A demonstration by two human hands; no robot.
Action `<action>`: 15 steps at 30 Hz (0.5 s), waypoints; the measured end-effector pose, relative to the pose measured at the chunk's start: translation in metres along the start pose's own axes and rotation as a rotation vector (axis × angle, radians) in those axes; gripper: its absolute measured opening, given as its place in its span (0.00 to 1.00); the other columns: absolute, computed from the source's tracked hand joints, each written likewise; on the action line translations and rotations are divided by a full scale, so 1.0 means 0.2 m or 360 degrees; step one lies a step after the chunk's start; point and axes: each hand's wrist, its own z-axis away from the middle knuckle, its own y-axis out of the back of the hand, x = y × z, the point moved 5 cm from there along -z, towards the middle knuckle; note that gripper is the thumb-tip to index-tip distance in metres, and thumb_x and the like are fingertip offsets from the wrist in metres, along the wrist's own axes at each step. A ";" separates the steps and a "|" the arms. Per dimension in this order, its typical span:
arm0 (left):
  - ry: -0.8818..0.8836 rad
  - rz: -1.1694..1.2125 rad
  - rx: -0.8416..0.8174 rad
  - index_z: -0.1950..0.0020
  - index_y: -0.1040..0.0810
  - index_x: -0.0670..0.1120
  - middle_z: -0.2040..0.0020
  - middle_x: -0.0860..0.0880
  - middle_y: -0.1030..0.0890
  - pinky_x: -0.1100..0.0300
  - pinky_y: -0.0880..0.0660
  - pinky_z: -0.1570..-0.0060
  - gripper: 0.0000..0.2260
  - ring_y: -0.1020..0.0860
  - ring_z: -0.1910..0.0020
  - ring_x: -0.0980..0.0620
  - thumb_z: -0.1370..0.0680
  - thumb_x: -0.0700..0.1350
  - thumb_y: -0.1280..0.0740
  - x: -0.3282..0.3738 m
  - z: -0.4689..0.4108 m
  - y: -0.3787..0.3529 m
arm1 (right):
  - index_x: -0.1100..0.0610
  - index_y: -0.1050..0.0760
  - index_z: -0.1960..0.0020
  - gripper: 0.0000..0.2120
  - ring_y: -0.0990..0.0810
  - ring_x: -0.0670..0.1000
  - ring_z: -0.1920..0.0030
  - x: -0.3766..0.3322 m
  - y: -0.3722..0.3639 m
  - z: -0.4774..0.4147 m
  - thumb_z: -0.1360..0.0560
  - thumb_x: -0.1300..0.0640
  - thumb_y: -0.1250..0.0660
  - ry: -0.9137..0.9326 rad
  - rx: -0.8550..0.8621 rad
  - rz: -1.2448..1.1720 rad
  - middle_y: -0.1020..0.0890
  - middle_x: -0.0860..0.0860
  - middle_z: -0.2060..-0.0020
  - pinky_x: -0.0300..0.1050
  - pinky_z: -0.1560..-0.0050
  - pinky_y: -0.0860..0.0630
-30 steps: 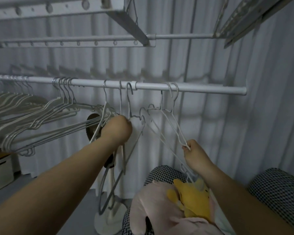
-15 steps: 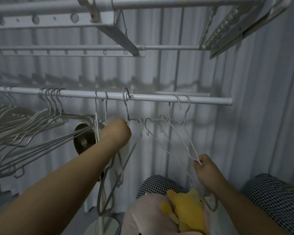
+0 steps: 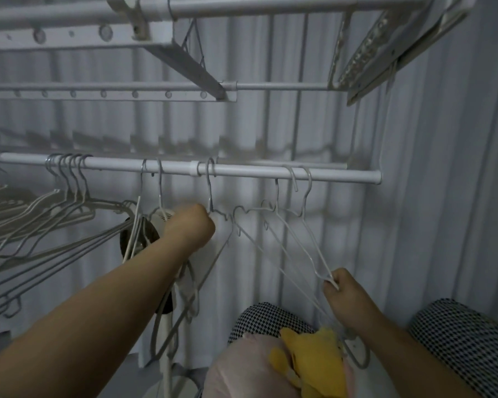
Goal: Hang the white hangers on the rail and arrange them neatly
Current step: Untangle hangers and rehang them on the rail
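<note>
Although most of the job looks done, some sorting is left. The rail [image 3: 256,172] runs across the middle of the frame, and a tight bunch of hangers [image 3: 69,202] already hangs at its left end, with more running off the left edge. Toward the centre the spacing is loose: two hooks [image 3: 159,185] sit together, then a single hanger [image 3: 210,193], then, well apart near the right end, a pair of white hangers [image 3: 303,214].

The left hand [image 3: 194,226], centre frame, is clenched at the neck of the single hanger, just under its hook. The right hand [image 3: 346,288], lower right, pinches the near corner of the white pair, pulling the wires out toward the camera while their hooks stay on the rail. Closing the gaps and squaring these up appears to be what remains.

Fingers of the left hand are turned away, so the exact grip is a judgement. Below the right hand another wire loop [image 3: 357,360] shows by a yellow cloth [image 3: 314,360]; whether it belongs to an unhung hanger is unclear. The left arm covers a dark round object [image 3: 135,239] and tangled wires behind it.
</note>
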 end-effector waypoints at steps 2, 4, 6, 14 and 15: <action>0.0031 -0.0039 -0.0065 0.46 0.24 0.36 0.51 0.38 0.20 0.54 0.25 0.58 0.11 0.22 0.55 0.41 0.21 0.39 0.42 -0.02 0.00 -0.02 | 0.54 0.40 0.66 0.15 0.36 0.46 0.72 -0.02 0.00 0.02 0.21 0.57 0.44 -0.0029 -0.0056 -0.0101 0.35 0.50 0.72 0.38 0.73 0.40; -0.0014 -0.0107 -0.0019 0.42 0.26 0.37 0.44 0.38 0.22 0.53 0.26 0.51 0.13 0.23 0.48 0.40 0.21 0.42 0.43 -0.02 0.02 -0.01 | 0.54 0.39 0.65 0.15 0.35 0.46 0.72 -0.03 -0.01 0.03 0.22 0.51 0.43 -0.0092 -0.0114 -0.0220 0.33 0.50 0.70 0.38 0.73 0.40; -0.0136 -0.0225 0.0144 0.35 0.33 0.39 0.37 0.39 0.27 0.51 0.30 0.44 0.18 0.28 0.40 0.40 0.21 0.48 0.42 0.00 0.07 0.03 | 0.55 0.38 0.64 0.16 0.34 0.46 0.72 -0.04 -0.03 0.03 0.21 0.47 0.47 -0.0150 -0.0176 -0.0291 0.33 0.51 0.70 0.38 0.73 0.39; -0.0571 0.0203 -0.0205 0.53 0.23 0.42 0.65 0.48 0.22 0.61 0.28 0.64 0.15 0.25 0.66 0.52 0.21 0.51 0.43 0.25 0.29 0.00 | 0.58 0.30 0.64 0.15 0.30 0.46 0.75 -0.09 -0.03 0.05 0.21 0.55 0.45 -0.0129 -0.0447 -0.0752 0.26 0.51 0.70 0.34 0.75 0.32; -0.0508 0.0337 -0.0393 0.51 0.23 0.41 0.67 0.49 0.23 0.63 0.29 0.67 0.16 0.25 0.69 0.54 0.21 0.52 0.44 0.28 0.32 -0.04 | 0.58 0.29 0.65 0.15 0.30 0.45 0.75 -0.10 -0.02 0.05 0.21 0.54 0.43 -0.0097 -0.0473 -0.0730 0.26 0.50 0.70 0.35 0.73 0.32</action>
